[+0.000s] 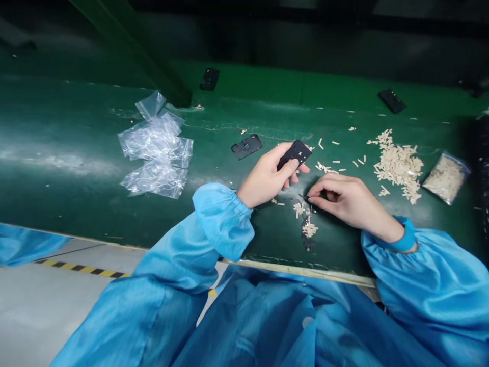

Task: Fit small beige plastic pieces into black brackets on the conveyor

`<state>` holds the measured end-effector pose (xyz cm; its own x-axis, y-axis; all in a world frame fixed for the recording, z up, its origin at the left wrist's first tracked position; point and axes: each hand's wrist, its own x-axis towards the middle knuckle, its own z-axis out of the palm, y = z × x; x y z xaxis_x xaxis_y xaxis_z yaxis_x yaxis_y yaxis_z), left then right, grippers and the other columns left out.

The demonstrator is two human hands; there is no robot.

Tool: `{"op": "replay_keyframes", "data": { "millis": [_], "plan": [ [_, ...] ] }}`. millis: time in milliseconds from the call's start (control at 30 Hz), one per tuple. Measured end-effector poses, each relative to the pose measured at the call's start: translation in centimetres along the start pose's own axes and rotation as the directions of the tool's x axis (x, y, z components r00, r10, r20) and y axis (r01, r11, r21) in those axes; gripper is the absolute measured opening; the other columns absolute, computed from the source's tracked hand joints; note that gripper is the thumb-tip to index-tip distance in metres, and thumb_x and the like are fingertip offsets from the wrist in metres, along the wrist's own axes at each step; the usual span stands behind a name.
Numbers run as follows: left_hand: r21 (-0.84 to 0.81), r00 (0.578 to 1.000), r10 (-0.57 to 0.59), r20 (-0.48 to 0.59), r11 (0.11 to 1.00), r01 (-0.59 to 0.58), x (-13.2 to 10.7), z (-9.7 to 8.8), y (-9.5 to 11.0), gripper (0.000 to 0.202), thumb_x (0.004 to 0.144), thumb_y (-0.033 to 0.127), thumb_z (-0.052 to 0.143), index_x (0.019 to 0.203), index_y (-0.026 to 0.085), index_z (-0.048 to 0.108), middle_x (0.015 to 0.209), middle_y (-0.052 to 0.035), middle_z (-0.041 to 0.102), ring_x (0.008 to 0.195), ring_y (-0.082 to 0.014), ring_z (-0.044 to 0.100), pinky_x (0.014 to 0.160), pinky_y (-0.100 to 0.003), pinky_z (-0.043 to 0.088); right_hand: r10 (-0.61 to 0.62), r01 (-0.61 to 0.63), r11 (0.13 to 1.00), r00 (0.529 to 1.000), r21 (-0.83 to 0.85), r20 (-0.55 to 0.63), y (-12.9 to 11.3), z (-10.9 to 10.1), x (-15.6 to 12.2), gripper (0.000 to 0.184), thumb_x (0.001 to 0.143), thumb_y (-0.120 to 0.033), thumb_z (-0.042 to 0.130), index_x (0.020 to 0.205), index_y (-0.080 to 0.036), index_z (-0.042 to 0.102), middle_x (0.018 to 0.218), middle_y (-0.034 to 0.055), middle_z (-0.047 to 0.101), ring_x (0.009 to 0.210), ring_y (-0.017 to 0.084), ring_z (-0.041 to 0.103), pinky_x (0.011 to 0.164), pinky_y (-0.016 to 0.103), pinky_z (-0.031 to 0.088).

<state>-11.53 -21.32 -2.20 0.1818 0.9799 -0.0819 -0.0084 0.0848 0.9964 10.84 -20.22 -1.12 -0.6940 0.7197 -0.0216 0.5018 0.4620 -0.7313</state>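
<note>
Blue smock sleeves [428, 285] and the smock's front fill the bottom edge of the view, with the forearms reaching over the pale front rail [305, 272] of a green belt [61, 153]. Toward the belt's left side lie crumpled clear plastic bags [156, 153]. Right of them, a loose black plastic plate [246, 146] rests flat, and another black plate [209, 79] sits near the far edge.

At the middle, the left hand [265, 176] is closed firmly, thumb and fingers gripping a black plate [296, 154] tilted up off the belt. The right hand [351, 200] comes in from the right with its thumb and forefinger pinched almost together. A dark sliver [303, 196] shows at their tips, too small to identify, and it stands just apart from the held plate. Short pale strips [303, 227] lie scattered below the hands.

Toward the right edge sit a heap of pale strips [399, 165] and a clear bag of strips [446, 178]. A further black plate [391, 100] lies by the far edge.
</note>
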Motion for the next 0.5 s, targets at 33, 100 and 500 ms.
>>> {"op": "replay_keyframes", "data": {
  "millis": [33, 100, 500],
  "plan": [
    [0.012, 1.0, 0.001, -0.006, 1.0, -0.001, 0.0, 0.0, 0.0, 0.031, 0.098, 0.024, 0.053, 0.128, 0.015, 0.055, 0.098, -0.0076, 0.075, 0.065, -0.0079, 0.063, 0.053, -0.018, 0.049, -0.013, 0.013, 0.999, 1.0, -0.044, -0.008, -0.2, 0.2, -0.1, 0.008, 0.094, -0.029, 0.069, 0.096, -0.022, 0.072, 0.092, 0.0033, 0.068, 0.069, 0.013, 0.055, 0.064, 0.028, 0.043],
    [0.028, 1.0, -0.002, -0.015, 1.0, 0.002, -0.1, 0.1, -0.1, 0.03, 0.098, 0.024, 0.053, 0.126, 0.015, 0.056, 0.099, -0.0078, 0.075, 0.065, -0.0078, 0.063, 0.052, -0.018, 0.048, 0.0, -0.003, 0.984, 1.0, -0.179, -0.018, -0.9, 0.7, -0.4, 0.011, 0.094, -0.029, 0.068, 0.101, -0.021, 0.07, 0.098, 0.0048, 0.068, 0.073, 0.015, 0.059, 0.065, 0.029, 0.042],
    [0.063, 0.999, -0.041, -0.018, 0.997, 0.042, -0.2, 0.3, 0.1, 0.022, 0.097, 0.023, 0.053, 0.117, 0.015, 0.058, 0.099, -0.0073, 0.075, 0.065, -0.0078, 0.063, 0.051, -0.018, 0.049, 0.121, -0.146, 0.987, 0.953, -0.072, -0.278, -1.8, 1.9, -0.5, 0.012, 0.093, -0.024, 0.061, 0.084, -0.02, 0.069, 0.073, 0.0031, 0.063, 0.06, 0.014, 0.05, 0.054, 0.029, 0.035]
  ]
}}
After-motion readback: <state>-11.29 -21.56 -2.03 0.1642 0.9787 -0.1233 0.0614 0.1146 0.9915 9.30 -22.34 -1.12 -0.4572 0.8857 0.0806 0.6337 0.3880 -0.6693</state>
